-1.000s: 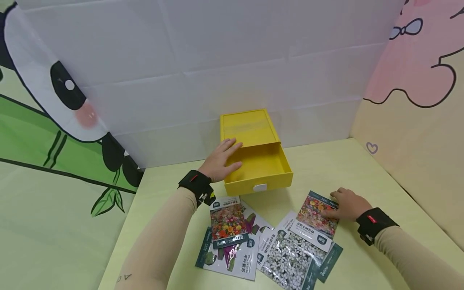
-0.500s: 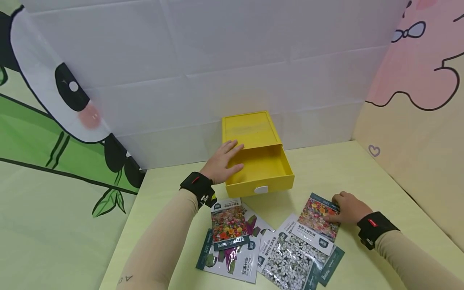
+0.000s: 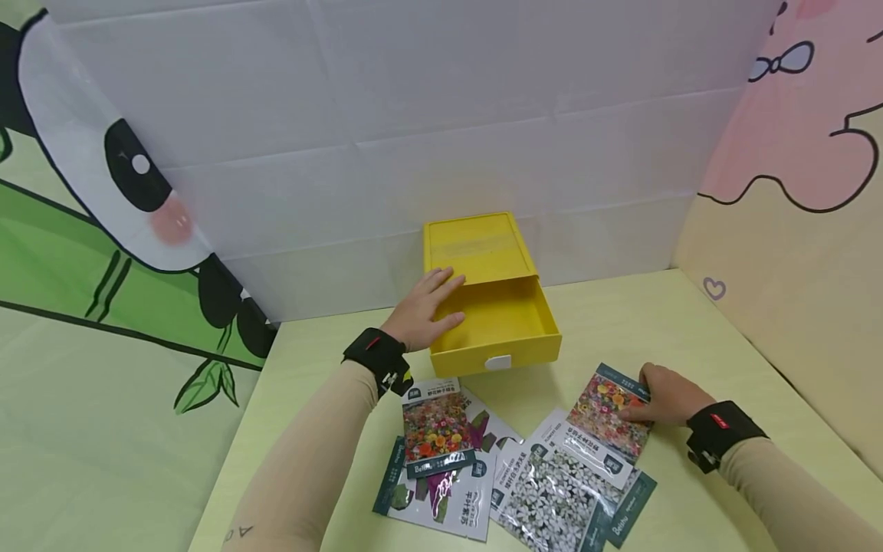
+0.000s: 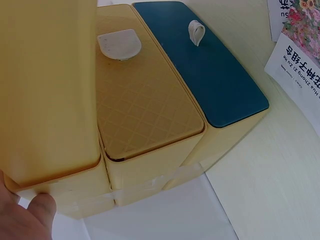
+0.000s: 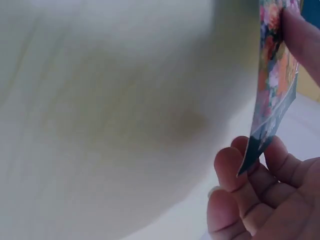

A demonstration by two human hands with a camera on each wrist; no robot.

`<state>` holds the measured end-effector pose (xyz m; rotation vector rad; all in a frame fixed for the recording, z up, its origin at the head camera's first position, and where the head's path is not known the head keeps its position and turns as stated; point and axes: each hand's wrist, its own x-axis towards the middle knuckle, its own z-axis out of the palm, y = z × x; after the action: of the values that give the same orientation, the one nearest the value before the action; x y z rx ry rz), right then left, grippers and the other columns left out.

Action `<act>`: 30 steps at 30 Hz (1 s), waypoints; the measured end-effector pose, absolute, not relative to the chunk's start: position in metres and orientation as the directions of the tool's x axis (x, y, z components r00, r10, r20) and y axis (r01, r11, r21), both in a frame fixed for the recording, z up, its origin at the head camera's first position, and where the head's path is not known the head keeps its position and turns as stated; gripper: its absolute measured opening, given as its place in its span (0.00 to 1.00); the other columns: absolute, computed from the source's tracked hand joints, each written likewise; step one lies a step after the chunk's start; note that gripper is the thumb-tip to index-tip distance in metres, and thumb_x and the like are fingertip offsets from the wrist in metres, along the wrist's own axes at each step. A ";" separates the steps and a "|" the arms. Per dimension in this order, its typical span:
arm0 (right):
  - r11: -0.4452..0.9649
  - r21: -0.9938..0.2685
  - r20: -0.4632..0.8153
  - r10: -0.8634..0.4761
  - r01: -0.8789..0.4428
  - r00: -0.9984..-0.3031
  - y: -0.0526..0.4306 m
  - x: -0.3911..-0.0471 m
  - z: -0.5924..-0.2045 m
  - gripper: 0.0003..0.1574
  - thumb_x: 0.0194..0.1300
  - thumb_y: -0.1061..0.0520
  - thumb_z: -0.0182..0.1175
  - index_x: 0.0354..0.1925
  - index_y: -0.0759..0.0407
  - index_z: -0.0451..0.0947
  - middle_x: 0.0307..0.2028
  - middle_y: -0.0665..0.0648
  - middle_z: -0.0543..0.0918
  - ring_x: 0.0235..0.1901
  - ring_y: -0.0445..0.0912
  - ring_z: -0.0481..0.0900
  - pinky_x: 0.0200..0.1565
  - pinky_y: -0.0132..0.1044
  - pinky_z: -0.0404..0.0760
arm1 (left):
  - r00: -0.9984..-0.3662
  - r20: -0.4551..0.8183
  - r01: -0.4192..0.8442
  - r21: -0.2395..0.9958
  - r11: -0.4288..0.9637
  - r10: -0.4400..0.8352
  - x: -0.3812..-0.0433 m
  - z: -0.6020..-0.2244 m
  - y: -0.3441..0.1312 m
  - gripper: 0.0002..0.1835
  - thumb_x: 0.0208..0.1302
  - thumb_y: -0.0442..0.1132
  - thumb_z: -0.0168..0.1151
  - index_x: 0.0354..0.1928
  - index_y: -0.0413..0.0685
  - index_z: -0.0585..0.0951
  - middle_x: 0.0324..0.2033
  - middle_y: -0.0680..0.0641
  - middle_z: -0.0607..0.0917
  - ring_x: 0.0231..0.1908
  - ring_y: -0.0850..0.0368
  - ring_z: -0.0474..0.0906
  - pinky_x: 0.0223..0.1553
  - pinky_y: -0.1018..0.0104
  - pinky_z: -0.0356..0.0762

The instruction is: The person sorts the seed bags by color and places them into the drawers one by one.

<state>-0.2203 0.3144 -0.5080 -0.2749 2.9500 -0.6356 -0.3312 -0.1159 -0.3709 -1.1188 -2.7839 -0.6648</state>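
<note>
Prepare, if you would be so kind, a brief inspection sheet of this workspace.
Surface: pale yellow, flat tabletop.
Job's things: yellow rectangular drawer unit, top drawer pulled out, tan-fronted drawer and dark blue-fronted drawer shut; glossy rectangular packets in two overlapping groups, including a white-flower packet and a purple-leaf packet.
Clutter: nothing seen beyond these.
Left hand: at the unit's left side, fingers extended.
Right hand: pinches a multicoloured flower-printed packet, its dark green edge raised.
Cables: nothing seen.
Surroundings: creased white backdrop; cartoon prints at both sides.
</note>
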 end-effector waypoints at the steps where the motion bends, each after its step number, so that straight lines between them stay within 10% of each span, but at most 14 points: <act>1: 0.892 -0.428 -0.078 -0.194 -0.143 -0.978 0.315 -0.220 -0.507 0.40 0.46 0.33 0.72 0.33 0.63 0.66 0.25 0.53 0.69 0.25 0.45 0.66 0.26 0.36 0.64 | -0.734 0.219 0.673 0.366 0.643 0.643 -0.331 -0.371 -0.116 0.34 0.71 0.52 0.53 0.75 0.52 0.57 0.74 0.44 0.52 0.74 0.47 0.40 0.71 0.44 0.47; 12: 0.796 -0.572 -0.049 -0.274 -0.198 -0.961 0.321 -0.217 -0.479 0.12 0.74 0.54 0.50 0.33 0.59 0.67 0.21 0.50 0.71 0.20 0.42 0.68 0.22 0.33 0.66 | -0.735 0.214 0.670 0.374 0.641 0.644 -0.330 -0.370 -0.116 0.35 0.71 0.52 0.53 0.75 0.52 0.57 0.74 0.44 0.52 0.74 0.47 0.40 0.71 0.45 0.47; 30: 0.637 -0.733 0.054 -0.296 -0.239 -0.954 0.324 -0.210 -0.427 0.15 0.79 0.51 0.38 0.50 0.62 0.62 0.27 0.56 0.69 0.21 0.45 0.63 0.22 0.38 0.62 | -0.744 0.206 0.659 0.376 0.651 0.635 -0.331 -0.370 -0.114 0.34 0.71 0.53 0.53 0.75 0.53 0.57 0.74 0.45 0.52 0.74 0.48 0.39 0.71 0.44 0.48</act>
<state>-0.2100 0.3239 -0.4266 -0.4546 2.7774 -1.2285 -0.3308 -0.1145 -0.3703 -1.1003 -2.8036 -0.6725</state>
